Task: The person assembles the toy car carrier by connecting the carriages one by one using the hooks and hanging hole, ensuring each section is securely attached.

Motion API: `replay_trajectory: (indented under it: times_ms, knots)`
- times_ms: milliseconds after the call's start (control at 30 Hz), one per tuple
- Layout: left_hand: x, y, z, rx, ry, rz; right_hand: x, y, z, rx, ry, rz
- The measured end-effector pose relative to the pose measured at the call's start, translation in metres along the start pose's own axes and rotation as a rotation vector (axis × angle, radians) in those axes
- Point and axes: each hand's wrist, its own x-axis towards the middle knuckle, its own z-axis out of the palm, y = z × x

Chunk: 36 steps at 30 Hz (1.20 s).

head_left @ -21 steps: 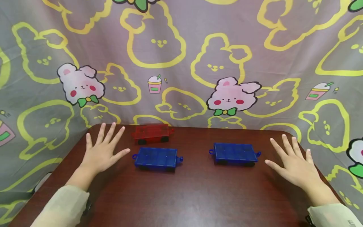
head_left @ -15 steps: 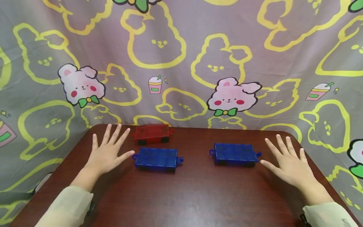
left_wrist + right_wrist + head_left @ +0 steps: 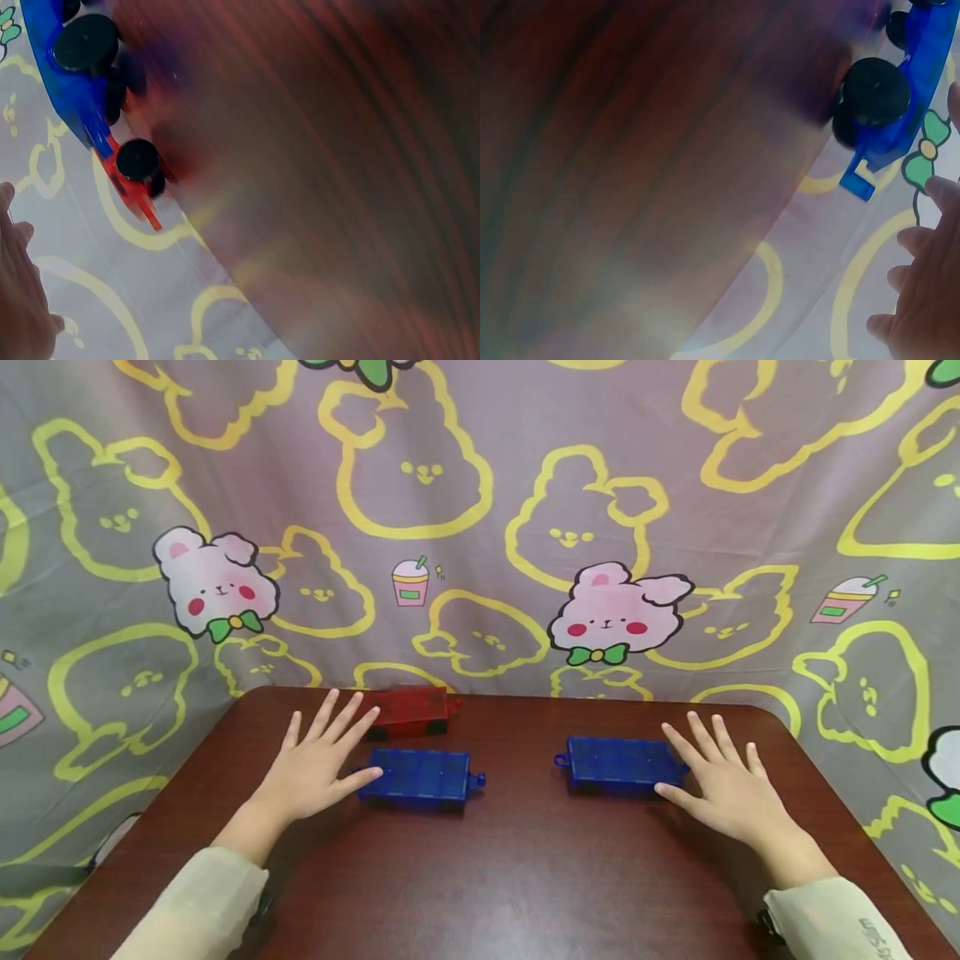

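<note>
At the desk (image 3: 517, 877), left hand (image 3: 318, 768) and right hand (image 3: 731, 785) are being held spread near the blue wagons (image 3: 420, 778) (image 3: 615, 764), seemingly pre-grasp, a closing curl being called for.

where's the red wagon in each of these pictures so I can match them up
Head: red wagon left of centre near the table, at its far edge, beyond the left blue wagon, its left end hidden by the left hand.
Left wrist: upper left, just below the left blue wagon.
Right wrist: not in it.
Shared landmark: yellow-patterned cloth.
</note>
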Motion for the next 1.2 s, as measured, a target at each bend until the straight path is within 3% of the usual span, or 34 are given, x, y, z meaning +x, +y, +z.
replay_trajectory:
  times_ms: [367,533,900,1200]
  knots:
    - [0.01,0.027,0.004,-0.05,-0.103,0.117,0.013,-0.017,0.006,0.049,-0.047,-0.055]
    - [0.016,0.036,0.009,-0.086,-0.119,0.165,0.02,-0.025,0.008,0.068,-0.072,-0.077]
    - [0.026,0.052,0.011,-0.133,-0.201,0.192,0.033,-0.037,0.011,0.107,-0.096,-0.14]
    - [0.034,0.056,0.016,-0.133,-0.215,0.227,0.04,-0.039,0.013,0.134,-0.103,-0.2]
